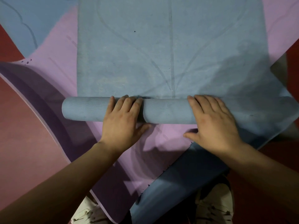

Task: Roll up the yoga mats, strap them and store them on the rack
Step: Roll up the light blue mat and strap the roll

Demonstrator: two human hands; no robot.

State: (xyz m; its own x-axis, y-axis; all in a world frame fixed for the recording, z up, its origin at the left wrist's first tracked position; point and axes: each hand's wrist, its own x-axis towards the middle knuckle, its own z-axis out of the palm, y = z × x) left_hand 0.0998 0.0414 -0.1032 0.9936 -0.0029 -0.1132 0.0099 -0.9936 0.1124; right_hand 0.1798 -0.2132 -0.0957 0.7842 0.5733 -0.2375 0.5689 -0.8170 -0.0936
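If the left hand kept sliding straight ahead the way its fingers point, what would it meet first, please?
The left hand, pressed on the blue foam roll, would probably meet the flat unrolled blue yoga mat just beyond its fingertips; nothing else shows there.

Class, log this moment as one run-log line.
step: rolling | blue yoga mat partly rolled | left hand, right hand flat on roll | strap: unseen

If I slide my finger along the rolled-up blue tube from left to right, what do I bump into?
Bare end of the roll → left hand → bare middle of the roll → right hand → the roll's right end, in shadow.
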